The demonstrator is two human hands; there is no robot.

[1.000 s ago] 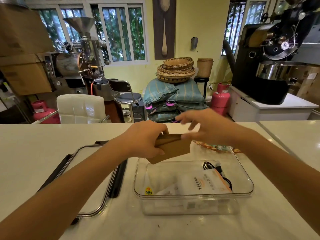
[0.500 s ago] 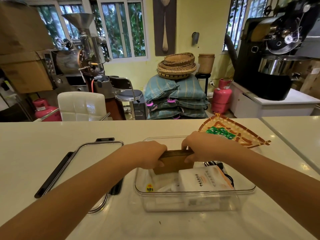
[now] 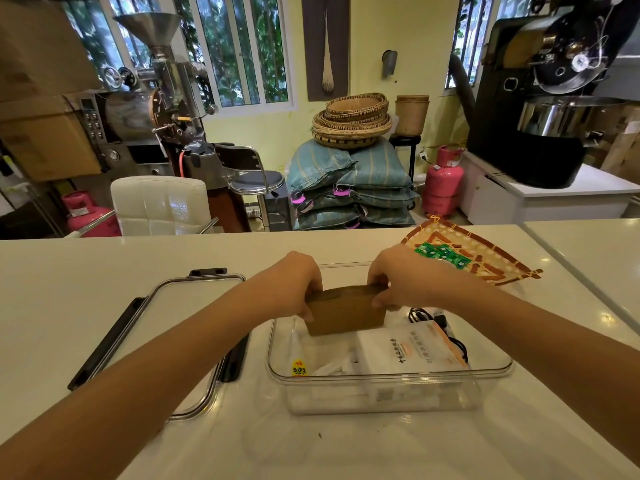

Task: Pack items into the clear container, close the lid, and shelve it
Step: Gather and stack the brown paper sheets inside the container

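Both hands hold a brown cardboard box (image 3: 346, 315) over the far-left part of the clear container (image 3: 388, 375): the left hand (image 3: 298, 282) curls its fingers round the box's nine o'clock end, the right hand (image 3: 398, 278) round the three o'clock end. Inside the container lie a white pouch (image 3: 412, 348), a black cable (image 3: 436, 318) at two o'clock of it, and white packets (image 3: 329, 358). The lid (image 3: 194, 306) lies at nine o'clock of the container.

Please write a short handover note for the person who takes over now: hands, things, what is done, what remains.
Left hand and right hand grip the ends of the brown box, inside the clear container at its far side.
Already inside: white packet, black cable.
Lid lies on the counter, left of the container.
Left: release the box, close the lid, shelve.
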